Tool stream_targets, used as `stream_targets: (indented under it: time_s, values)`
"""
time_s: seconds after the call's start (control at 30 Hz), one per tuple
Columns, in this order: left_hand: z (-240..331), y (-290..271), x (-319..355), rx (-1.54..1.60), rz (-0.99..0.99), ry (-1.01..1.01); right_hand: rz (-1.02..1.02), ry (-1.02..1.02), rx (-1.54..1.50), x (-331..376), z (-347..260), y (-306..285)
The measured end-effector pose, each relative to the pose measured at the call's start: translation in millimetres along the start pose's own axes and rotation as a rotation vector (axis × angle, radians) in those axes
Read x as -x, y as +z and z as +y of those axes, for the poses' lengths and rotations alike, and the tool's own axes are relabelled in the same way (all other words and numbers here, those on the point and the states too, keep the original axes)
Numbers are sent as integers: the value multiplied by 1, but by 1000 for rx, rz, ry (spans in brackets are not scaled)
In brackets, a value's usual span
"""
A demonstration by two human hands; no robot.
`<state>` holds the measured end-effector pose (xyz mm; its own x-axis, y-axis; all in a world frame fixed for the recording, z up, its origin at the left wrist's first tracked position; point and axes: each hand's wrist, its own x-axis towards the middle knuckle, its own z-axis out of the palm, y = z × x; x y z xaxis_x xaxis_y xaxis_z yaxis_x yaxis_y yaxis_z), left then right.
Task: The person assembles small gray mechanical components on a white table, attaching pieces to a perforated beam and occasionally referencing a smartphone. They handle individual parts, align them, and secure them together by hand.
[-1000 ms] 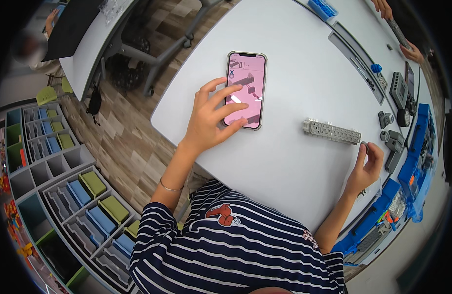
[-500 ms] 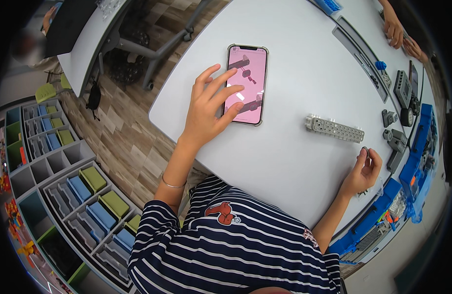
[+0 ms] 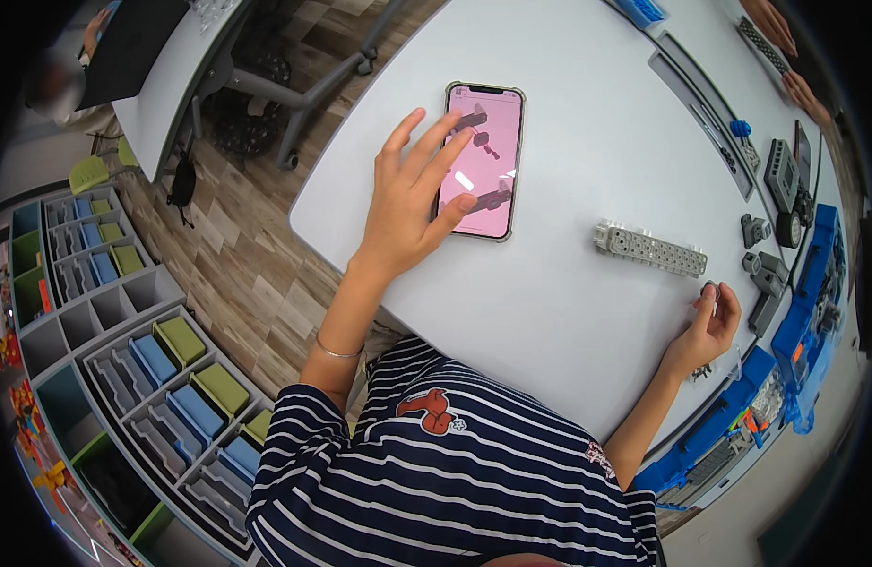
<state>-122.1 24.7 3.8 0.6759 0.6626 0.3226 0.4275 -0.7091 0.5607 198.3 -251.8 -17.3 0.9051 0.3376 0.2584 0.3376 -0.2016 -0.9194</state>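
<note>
A smartphone [image 3: 492, 175] in a clear-edged case lies on the white table, its pink screen showing pictures of grey building parts. Over the phone's left side is my left hand [image 3: 412, 194], fingers spread, the thumb and fingertips at the screen. At the right, my right hand [image 3: 704, 335] pinches a small dark grey piece [image 3: 709, 289] between thumb and fingers; most of it is hidden. Just beyond that hand rests a light grey assembly of studded, holed beams [image 3: 651, 250], touched by neither hand.
Blue bins of building parts [image 3: 729, 416] line the table's right edge. Grey connector blocks [image 3: 755, 229], a wheel [image 3: 788, 229] and a grey controller brick [image 3: 783, 175] lie at the far right. Another person's hands [image 3: 771, 28] hold a grey beam there. Shelves with trays [image 3: 181, 342] stand left.
My left hand's fingers have shifted slightly on the screen, the index finger now straighter. At the far right, the other person's hands have moved apart, with a grey beam now visible between them.
</note>
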Motion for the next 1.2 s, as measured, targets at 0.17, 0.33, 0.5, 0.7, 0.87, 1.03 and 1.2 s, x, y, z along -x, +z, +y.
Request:
stream_targets:
  time_s: [0.17, 0.33, 0.5, 0.7, 0.87, 1.03, 1.2]
  values:
    - [0, 2, -1, -33, -78, -14, -23, 15, -16, -1, 0, 0]
    - [1, 2, 0, -57, -39, 29, -38, 22, -32, -2, 2, -1]
    - [1, 1, 1, -19, -19, 41, -38, 31, -38, -2, 3, -2]
    - [1, 0, 1, -2, -20, 34, -44, 35, -62, -3, 4, -2]
    - [0, 0, 1, -22, 7, 31, -48, 41, -60, -3, 4, -3]
    - [-1, 3, 1, -32, 64, 33, -45, 42, -63, -4, 4, -3]
    - [-1, 3, 1, -70, 60, 16, -53, 58, -57, -3, 1, -2]
